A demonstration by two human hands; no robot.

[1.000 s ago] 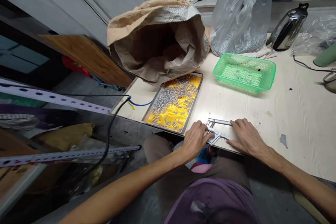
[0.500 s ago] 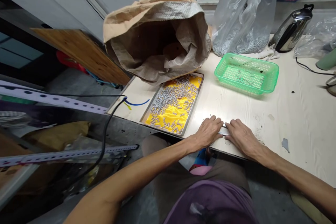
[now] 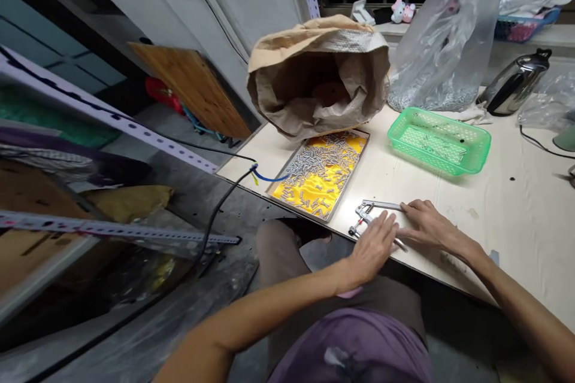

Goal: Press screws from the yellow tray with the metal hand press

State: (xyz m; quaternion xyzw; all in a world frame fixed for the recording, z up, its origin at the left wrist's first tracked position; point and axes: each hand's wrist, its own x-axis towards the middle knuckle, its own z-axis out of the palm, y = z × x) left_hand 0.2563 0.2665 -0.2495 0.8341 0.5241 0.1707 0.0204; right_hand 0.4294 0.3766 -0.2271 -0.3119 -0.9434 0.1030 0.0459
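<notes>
A metal clamp-like tool (image 3: pixel 363 214) with a long flat bar and a small coil spring lies at the table's front edge, partly hidden under my hands. My left hand (image 3: pixel 374 245) rests across its middle, fingers stretched out flat. With thumb and fingers, my right hand (image 3: pixel 426 224) grips the tool's right end. Left of the hands is a shallow tray (image 3: pixel 344 194) with a yellow lining, scattered with many small metal screw-like pieces (image 3: pixel 314 161). Beyond the hands stands a green plastic basket (image 3: pixel 449 170) holding a few similar small pieces.
A large open paper sack (image 3: pixel 269 72) leans over the tray's far end. Behind the basket stand a clear plastic bag (image 3: pixel 442 54) of small metal pieces and a steel kettle (image 3: pixel 516 84). A black cable (image 3: pixel 215 212) with a blue wire crosses the table's left corner.
The tool, largely covered before, now shows its bar and spring. My left hand has flattened out from a curled grip and moved down. The view has shifted, so the table things appear further right.
</notes>
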